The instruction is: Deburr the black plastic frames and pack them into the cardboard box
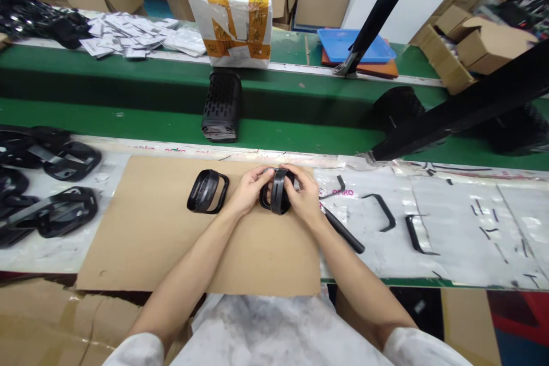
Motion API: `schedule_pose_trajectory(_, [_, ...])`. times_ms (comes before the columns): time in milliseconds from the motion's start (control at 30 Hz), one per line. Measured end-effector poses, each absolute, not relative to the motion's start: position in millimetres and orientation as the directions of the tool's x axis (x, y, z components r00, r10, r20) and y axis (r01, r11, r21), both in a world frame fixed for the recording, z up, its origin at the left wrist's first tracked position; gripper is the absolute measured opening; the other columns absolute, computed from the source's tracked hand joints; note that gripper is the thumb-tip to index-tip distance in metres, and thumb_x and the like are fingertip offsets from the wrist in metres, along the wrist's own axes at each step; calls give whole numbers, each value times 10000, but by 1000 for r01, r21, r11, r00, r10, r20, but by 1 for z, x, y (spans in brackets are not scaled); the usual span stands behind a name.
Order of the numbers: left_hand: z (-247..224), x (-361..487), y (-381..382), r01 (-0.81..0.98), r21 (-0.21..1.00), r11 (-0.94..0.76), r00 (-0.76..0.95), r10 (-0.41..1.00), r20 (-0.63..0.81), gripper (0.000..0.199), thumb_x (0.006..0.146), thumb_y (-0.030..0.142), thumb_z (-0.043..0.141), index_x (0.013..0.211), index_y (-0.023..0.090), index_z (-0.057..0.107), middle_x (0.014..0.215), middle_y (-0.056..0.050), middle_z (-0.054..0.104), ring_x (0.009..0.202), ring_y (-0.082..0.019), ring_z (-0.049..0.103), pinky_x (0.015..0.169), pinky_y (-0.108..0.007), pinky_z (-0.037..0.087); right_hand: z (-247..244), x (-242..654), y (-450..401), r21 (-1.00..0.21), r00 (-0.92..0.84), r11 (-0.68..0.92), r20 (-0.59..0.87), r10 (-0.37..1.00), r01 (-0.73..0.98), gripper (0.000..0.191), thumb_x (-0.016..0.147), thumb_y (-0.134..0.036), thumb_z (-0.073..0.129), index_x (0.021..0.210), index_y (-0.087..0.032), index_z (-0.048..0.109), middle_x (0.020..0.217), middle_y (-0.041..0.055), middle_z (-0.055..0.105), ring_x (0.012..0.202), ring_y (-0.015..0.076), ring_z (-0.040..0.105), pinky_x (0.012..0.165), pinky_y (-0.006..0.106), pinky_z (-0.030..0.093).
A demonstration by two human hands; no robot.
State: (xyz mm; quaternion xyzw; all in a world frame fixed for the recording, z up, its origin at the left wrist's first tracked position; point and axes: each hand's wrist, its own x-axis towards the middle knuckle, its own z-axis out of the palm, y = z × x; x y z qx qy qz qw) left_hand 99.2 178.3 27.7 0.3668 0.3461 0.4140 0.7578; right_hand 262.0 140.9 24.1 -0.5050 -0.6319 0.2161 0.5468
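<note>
On flat cardboard (171, 240), left hand (249, 190) and right hand (303, 197) clasp a black plastic frame (278, 191)

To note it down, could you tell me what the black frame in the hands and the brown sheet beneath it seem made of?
The black frame looks like moulded plastic with a soft sheen, though rubber is possible. The brown sheet looks like plain cardboard, matte and scuffed.

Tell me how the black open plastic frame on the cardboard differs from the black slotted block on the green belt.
The black open plastic frame sits on brown cardboard, the black slotted block on the green belt. The frame is an open loop; the block has slotted walls. The block looks bigger. Both are black.
</note>
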Motion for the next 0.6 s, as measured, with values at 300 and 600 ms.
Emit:
schedule_pose_trajectory(300, [38,95,180,-396,579,713,631,669,-392,424,878,546,726,846,126,681,665,-20,624,467,-107,528,465,-234,472,16,263,141,-877,167,354,421,891,325,210,1001,-256,596,1152,-270,742,1143,65,761,1115,227,700,1007,428,576])
schedule_pose_trajectory(600, [41,98,172,-442,714,544,512,806,-297,429,847,545,776,787,136,660,595,8,573,457,-96,492,460,-224,440,22,266,141,-865,61,371,413,909,337,245,1043,-288,536,1236,-270,686,1202,69,731,1151,224,678,1036,425,545])
